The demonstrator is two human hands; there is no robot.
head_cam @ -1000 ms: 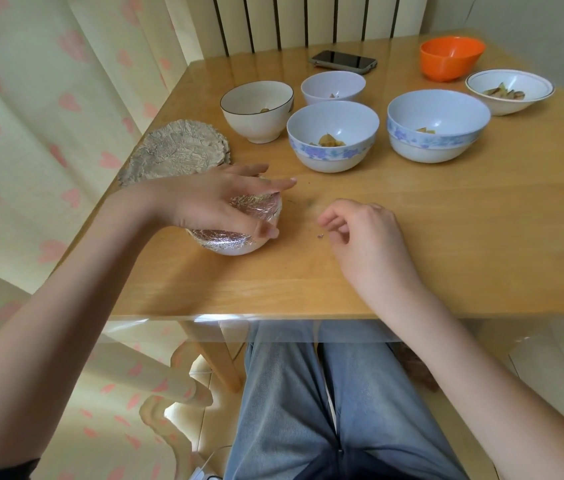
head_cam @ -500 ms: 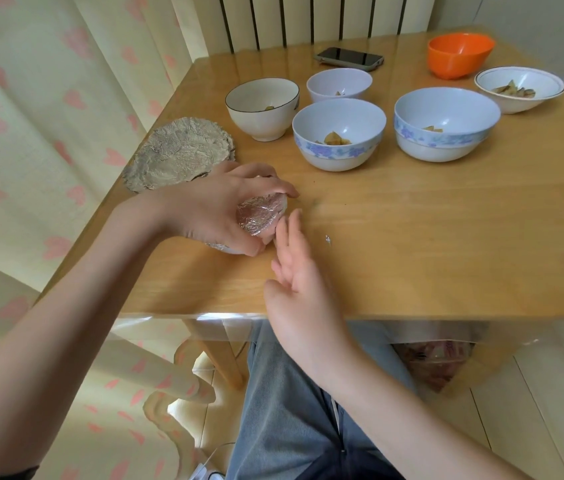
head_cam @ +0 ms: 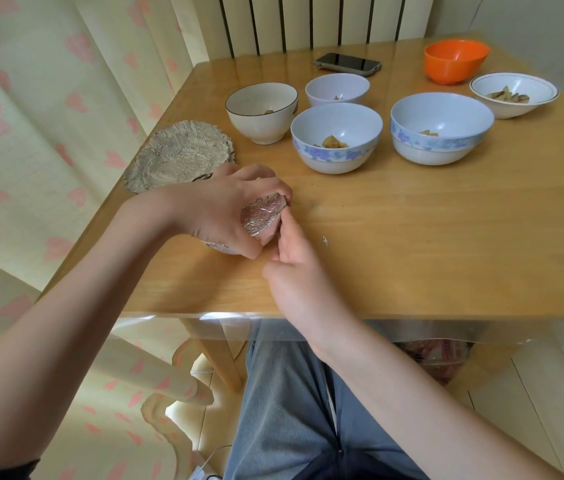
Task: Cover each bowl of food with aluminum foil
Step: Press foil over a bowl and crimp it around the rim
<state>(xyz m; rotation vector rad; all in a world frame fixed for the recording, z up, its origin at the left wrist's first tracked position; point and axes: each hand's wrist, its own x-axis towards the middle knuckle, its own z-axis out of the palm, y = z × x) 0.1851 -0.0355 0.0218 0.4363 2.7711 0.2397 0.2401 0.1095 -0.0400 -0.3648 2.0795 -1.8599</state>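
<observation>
- The foil-covered bowl sits near the table's front-left edge, crinkled shiny foil wrapped over its top.
- The left hand grips it from above.
- The right hand's straight fingers press its side.

Orange bowl, blue-flowered white bowl, pink-hearted curtain

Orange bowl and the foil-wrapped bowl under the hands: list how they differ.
The orange bowl is uncovered, while the foil-wrapped bowl has foil over its top. The orange bowl stands untouched at the far edge of the table; the foil-wrapped bowl sits near the front, gripped by the left hand and touched by the right hand. The orange bowl shows whole; the foil-wrapped bowl is mostly hidden. Both rest on the table.
</observation>
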